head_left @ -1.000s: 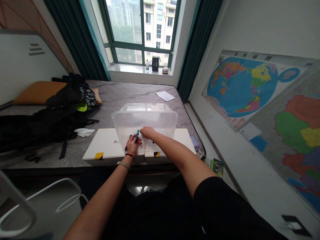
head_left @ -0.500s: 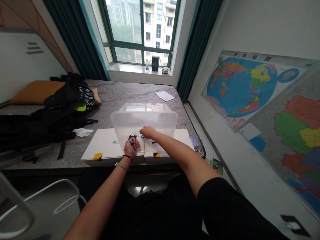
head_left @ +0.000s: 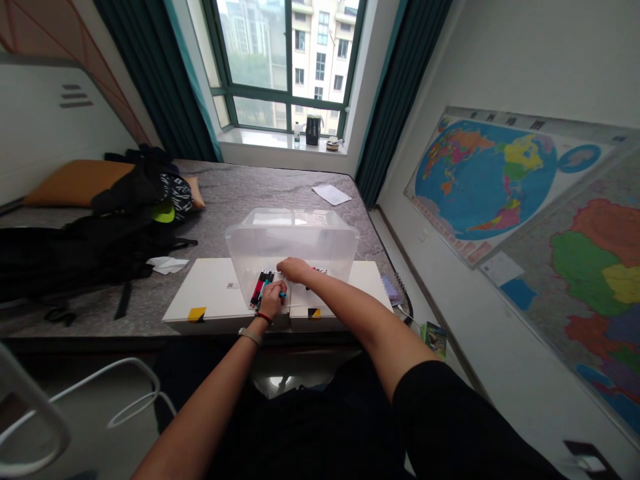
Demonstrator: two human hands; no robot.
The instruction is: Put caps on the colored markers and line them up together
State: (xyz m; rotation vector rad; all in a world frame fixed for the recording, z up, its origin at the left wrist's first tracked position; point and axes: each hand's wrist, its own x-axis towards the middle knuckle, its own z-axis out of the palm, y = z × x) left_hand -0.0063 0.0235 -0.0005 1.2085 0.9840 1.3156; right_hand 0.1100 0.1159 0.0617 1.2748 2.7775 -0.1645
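A person in black sleeves leans over two white boxes, the left box (head_left: 200,287) and the right box (head_left: 367,283), on a grey mattress (head_left: 240,183). A clear tub (head_left: 250,243) stands over the boxes; take it as the centre of a clock, twelve towards the window (head_left: 255,53), the person at six.

Towards eight o'clock, pens (head_left: 260,288) lie side by side on the left box, roughly lined up, black and red ones among them. From where I stand, I cannot tell whether the tub's wall surrounds them.

At seven, the left hand (head_left: 271,298) is curled narrowly around a blue pen (head_left: 283,294), its end poking out towards three. The right hand (head_left: 294,269) bends in close to the centre, knuckles up; its fingertips are mostly hidden, so I cannot tell whether it grips anything.

At about three, small dark and red items (head_left: 321,271) lie beyond the right forearm, too small to name surely.

By my reading, the work is partway: a row is formed, one pen is in hand and not yet laid down, and those scattered items remain outside the row.

Further off, a backpack (head_left: 100,233) sprawls at nine and paper (head_left: 331,194) lies at one.
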